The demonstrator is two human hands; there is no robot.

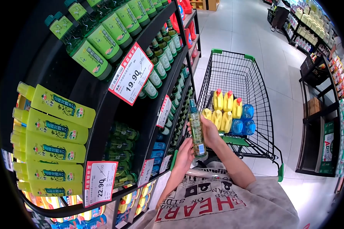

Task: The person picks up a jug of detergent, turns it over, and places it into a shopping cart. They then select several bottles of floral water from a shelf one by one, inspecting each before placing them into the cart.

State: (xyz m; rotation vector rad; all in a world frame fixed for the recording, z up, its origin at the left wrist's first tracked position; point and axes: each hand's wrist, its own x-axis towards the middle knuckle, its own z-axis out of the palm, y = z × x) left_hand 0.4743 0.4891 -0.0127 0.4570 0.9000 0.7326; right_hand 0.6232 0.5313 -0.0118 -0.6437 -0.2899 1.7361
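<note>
My right hand (211, 133) is closed around a slim green spray bottle (197, 131) with a dark green cap, held upright in front of my chest. A small white label with a barcode shows low on the bottle. Beside the bottle's lower left side, my left hand (184, 153) has its fingers curled inward; whether it touches the bottle or holds anything is hidden. Beyond my hands stands a black wire shopping cart (269, 126) with green corners. Inside it lie several yellow bottles (226, 119) with red caps and several blue bottles (247, 112).
Close on my left rises a black shelf (141, 42) with green bottles (99, 42), lime-green bottles (59, 129) and price tags (132, 74). Across the aisle floor (284, 65) stands another stocked rack (313, 110). A person (281, 13) is at the far right back.
</note>
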